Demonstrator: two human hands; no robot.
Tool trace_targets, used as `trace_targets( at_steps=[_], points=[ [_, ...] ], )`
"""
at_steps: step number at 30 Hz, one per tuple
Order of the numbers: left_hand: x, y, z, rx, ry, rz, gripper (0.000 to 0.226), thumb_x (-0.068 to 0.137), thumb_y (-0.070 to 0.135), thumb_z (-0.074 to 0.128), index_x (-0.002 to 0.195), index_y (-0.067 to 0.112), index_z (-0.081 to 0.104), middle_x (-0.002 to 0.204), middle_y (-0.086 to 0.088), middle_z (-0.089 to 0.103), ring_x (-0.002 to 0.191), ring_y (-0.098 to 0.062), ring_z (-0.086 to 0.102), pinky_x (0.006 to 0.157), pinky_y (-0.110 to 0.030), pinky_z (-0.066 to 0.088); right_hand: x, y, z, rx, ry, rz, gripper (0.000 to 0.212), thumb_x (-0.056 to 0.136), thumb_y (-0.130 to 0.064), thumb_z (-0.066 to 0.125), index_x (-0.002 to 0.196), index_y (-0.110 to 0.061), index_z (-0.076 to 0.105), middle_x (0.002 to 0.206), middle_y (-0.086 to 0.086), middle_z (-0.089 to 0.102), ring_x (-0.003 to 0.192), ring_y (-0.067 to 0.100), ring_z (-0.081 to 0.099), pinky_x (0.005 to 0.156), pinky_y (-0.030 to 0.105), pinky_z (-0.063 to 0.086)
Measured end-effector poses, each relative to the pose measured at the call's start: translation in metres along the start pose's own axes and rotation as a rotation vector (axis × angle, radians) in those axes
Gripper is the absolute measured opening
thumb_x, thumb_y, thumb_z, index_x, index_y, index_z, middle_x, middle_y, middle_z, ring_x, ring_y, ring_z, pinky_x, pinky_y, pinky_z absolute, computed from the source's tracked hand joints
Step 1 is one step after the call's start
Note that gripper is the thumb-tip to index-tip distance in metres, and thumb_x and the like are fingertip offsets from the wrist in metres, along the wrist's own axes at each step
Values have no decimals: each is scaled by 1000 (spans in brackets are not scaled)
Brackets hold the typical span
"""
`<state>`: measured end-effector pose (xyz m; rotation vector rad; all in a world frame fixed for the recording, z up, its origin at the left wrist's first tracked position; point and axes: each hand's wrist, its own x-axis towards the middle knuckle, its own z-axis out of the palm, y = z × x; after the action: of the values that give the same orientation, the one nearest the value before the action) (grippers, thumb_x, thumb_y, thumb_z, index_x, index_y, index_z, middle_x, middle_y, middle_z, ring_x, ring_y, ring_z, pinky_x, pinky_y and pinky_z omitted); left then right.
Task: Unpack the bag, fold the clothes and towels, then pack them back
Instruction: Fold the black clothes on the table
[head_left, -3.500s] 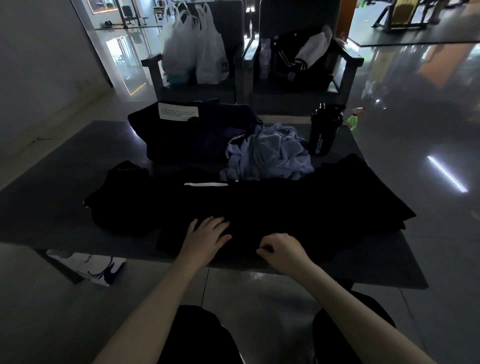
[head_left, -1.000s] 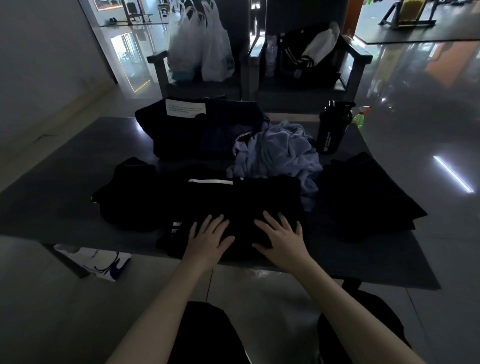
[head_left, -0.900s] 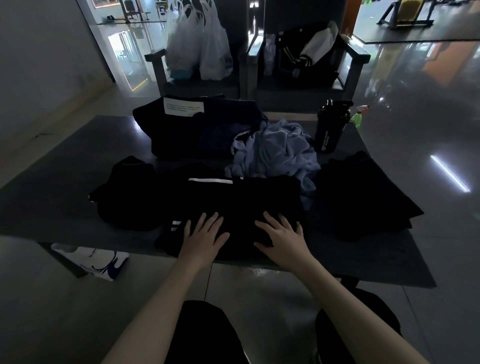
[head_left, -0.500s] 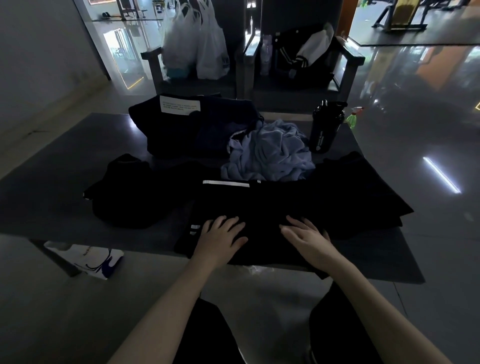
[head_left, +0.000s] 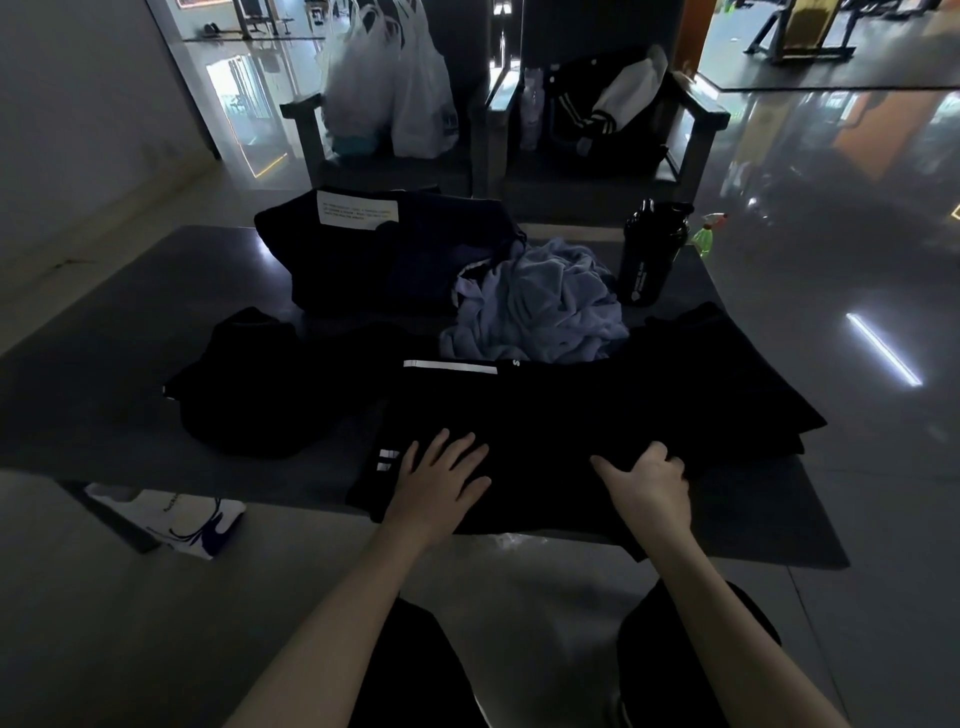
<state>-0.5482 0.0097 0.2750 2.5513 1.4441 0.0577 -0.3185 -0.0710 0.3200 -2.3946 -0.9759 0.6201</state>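
A folded black garment (head_left: 545, 441) with a white band along its far edge and two short white stripes at its near-left corner lies on the near edge of a low, dark grey table (head_left: 104, 338). The left hand (head_left: 441, 483) lies flat on the garment with fingers spread and straight, just right of the stripes. The right hand (head_left: 649, 483) has its fingers curled into the fabric farther right, gripping a fold of it with the thumb stretched out to the left. A second dark heap of clothing (head_left: 249, 384) sits to the left on the table, and more black fabric (head_left: 727, 374) spreads toward the table's right edge. Just beyond the garment is a crumpled lilac cloth (head_left: 540, 306), which touches a dark bag (head_left: 363, 260) with a white label on top, at the far middle of the table. A black shaker bottle (head_left: 649, 254) stands upright near the far-right corner, with a green spray bottle (head_left: 706, 239) partly hidden behind it. On the floor under the near-left corner lies a white paper bag (head_left: 171, 517) with a blue print. Beyond the table stand two dark armchairs side by side: the left armchair (head_left: 306, 119) holds white plastic bags (head_left: 389, 88), and the right armchair (head_left: 701, 124) holds a black jacket (head_left: 597, 119) with white stripes. The room is dim, with a glossy tiled floor (head_left: 857, 260) that reflects lights, a pale wall (head_left: 78, 104) on the left and a glass doorway at the far left.
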Motion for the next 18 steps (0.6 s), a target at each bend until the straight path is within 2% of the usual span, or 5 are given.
trace_targets(
  at_steps=[4, 7, 9, 13, 18],
  points=[
    [-2, 1, 0, 28, 19, 8, 51, 100, 50, 23, 149, 35, 23, 158, 15, 14, 147, -12, 1, 117, -42, 1, 8, 5, -7, 292, -134, 86, 60, 82, -46, 68, 118, -3, 48, 97, 9, 61, 77, 20, 61, 55, 30, 49],
    [-1, 2, -1, 26, 8, 2, 51, 100, 50, 23, 149, 35, 22, 158, 15, 12, 147, -12, 0, 118, -43, 1, 8, 12, -8, 346, -153, 83, 33, 84, -34, 69, 93, -3, 61, 80, 9, 65, 71, 23, 64, 69, 41, 57],
    [-1, 5, -1, 32, 3, -4, 52, 100, 50, 22, 150, 35, 21, 158, 15, 11, 147, -13, 0, 118, -43, 1, 8, 10, -9, 350, -124, 39, 18, 85, -23, 67, 89, -6, 61, 80, 12, 65, 71, 24, 64, 68, 39, 55],
    [2, 20, -1, 16, -13, -17, 52, 100, 50, 23, 149, 33, 23, 158, 14, 11, 147, -13, -1, 118, -42, 1, 14, -8, -21, 188, -10, -29, 9, 80, -16, 62, 82, -14, 53, 79, 7, 60, 66, 19, 59, 53, 27, 46],
    [9, 8, -7, 84, -30, 46, 53, 100, 50, 24, 150, 31, 23, 159, 12, 13, 147, -11, 3, 117, -39, 0, 22, -30, -42, -126, 131, -163, 15, 79, -11, 56, 73, -15, 43, 72, 2, 49, 63, 19, 48, 53, 28, 34]
  ],
)
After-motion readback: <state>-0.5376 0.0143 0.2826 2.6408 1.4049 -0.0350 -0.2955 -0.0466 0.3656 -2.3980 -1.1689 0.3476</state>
